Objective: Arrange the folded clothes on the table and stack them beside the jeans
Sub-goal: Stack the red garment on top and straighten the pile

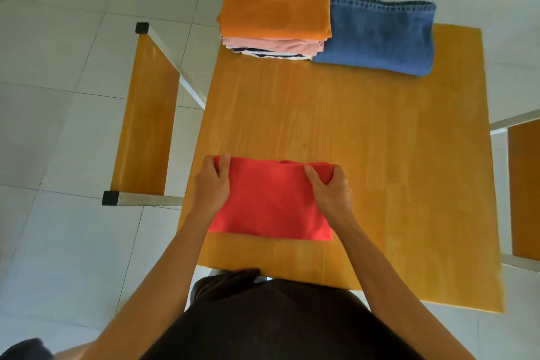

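A folded red garment (271,202) lies near the front edge of the wooden table (365,155). My left hand (211,181) grips its far left corner and my right hand (331,185) grips its far right corner. At the far side of the table lie folded blue jeans (377,35). Touching their left side stands a stack of folded clothes (274,23): an orange piece on top, pink ones below, a striped one at the bottom.
A wooden bench (146,114) with white metal frame stands to the left of the table. Another bench (524,190) shows at the right edge. The floor is pale tile. My dark-clothed body is against the table's front edge.
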The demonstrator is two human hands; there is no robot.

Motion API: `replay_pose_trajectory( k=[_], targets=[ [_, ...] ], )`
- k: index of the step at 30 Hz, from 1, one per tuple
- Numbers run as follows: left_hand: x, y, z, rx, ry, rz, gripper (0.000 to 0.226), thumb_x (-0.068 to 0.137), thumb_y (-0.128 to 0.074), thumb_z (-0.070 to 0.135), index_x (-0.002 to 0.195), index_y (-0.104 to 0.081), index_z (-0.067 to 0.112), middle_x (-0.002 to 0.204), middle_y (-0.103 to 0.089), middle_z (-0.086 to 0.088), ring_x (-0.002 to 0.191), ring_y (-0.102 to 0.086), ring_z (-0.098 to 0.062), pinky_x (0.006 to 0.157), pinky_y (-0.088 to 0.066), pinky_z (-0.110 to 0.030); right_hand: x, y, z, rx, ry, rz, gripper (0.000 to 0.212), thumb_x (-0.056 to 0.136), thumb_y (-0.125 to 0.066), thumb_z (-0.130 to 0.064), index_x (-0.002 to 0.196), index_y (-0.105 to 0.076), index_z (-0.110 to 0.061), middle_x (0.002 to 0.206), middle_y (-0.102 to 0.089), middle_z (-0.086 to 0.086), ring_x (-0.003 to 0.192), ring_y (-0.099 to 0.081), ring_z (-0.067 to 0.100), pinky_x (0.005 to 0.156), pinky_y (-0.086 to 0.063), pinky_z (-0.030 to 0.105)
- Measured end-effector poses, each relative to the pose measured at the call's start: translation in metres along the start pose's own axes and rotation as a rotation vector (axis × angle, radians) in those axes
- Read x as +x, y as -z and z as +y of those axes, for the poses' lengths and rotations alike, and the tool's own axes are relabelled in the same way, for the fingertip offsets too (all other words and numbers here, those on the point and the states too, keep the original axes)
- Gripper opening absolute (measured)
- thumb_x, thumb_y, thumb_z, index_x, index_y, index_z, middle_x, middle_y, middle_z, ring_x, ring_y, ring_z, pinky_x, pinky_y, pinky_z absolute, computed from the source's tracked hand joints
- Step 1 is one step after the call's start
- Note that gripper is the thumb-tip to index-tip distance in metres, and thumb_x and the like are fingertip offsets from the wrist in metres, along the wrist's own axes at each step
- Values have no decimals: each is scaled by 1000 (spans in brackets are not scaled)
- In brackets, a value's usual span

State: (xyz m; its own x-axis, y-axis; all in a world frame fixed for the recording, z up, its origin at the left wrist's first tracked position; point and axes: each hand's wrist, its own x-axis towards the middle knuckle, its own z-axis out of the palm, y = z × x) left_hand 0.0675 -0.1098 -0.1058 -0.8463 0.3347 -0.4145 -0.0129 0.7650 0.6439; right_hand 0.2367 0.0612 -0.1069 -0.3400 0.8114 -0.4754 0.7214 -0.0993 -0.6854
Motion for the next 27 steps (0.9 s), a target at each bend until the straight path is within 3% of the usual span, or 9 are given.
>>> replay_pose_trajectory(
  k=[5, 8, 12, 17, 19, 21, 23, 25, 27],
  targets=[
    [49, 9, 35, 13, -99, -2, 52, 101, -37, 52, 127, -53, 10, 116, -60, -3, 105, -55, -16, 84, -39, -28, 20, -5, -18, 84, -55, 67, 45, 87, -67, -59, 105, -60, -18, 94, -65, -7, 88, -63, 16, 75, -52, 36],
    [84, 15, 61, -29, -147, 5, 52, 98, -44, 55, 128, -53, 13, 124, -62, -4, 115, -58, -22, 88, -41, -28, 36, -9, -34, 147, -78, 106, 48, 86, -67, -60, 107, -57, -18, 98, -66, -4, 89, -64, 17, 75, -54, 37],
    [127, 22, 91, -89, -233, -38, 49, 96, -50, 54, 127, -57, 17, 120, -63, 3, 111, -59, -15, 87, -41, -24, 56, -13, -61, 208, -133, 140, 44, 89, -68, -51, 111, -53, -16, 101, -63, -3, 89, -62, 16, 74, -51, 34],
    [172, 12, 119, 122, -432, -180, 37, 94, -61, 30, 130, -59, 19, 127, -64, 1, 117, -58, -18, 94, -42, -25, 39, -24, -59, 195, -260, 48, 27, 92, -66, -42, 106, -61, -19, 102, -69, 0, 89, -67, 18, 74, -56, 37],
    [181, 1, 134, 189, -532, -241, 33, 92, -64, 26, 125, -63, 22, 123, -67, 3, 115, -60, -17, 95, -43, -27, 14, -27, -54, 239, -300, -119, 30, 92, -69, -39, 107, -61, -15, 101, -70, 3, 85, -72, 21, 69, -62, 42],
    [178, -15, 149, 315, -675, -343, 31, 91, -66, 24, 122, -66, 24, 120, -69, 6, 112, -63, -16, 95, -45, -29, -11, -27, -51, 120, -293, -362, 29, 90, -72, -36, 105, -63, -13, 97, -72, 3, 80, -74, 24, 65, -63, 42],
    [166, -30, 160, 336, -757, -439, 37, 92, -65, 20, 128, -63, 23, 127, -67, 5, 114, -63, -15, 100, -46, -30, -18, -23, -45, -110, -228, -486, 29, 86, -74, -42, 95, -68, -15, 88, -76, 3, 81, -74, 27, 70, -61, 47],
    [153, -34, 163, 191, -759, -395, 41, 93, -62, 17, 133, -59, 20, 134, -63, 2, 117, -62, -16, 104, -46, -32, -3, -13, -46, -340, -184, -428, 37, 83, -70, -55, 97, -68, -21, 95, -76, 3, 89, -73, 26, 78, -59, 44],
    [140, -23, 154, 15, -708, -192, 37, 93, -59, 12, 130, -61, 14, 130, -65, -1, 116, -62, -16, 103, -47, -31, 22, -1, -59, -510, -135, -284, 49, 84, -63, -64, 113, -63, -24, 114, -72, 6, 106, -68, 27, 90, -54, 42]
  ],
)
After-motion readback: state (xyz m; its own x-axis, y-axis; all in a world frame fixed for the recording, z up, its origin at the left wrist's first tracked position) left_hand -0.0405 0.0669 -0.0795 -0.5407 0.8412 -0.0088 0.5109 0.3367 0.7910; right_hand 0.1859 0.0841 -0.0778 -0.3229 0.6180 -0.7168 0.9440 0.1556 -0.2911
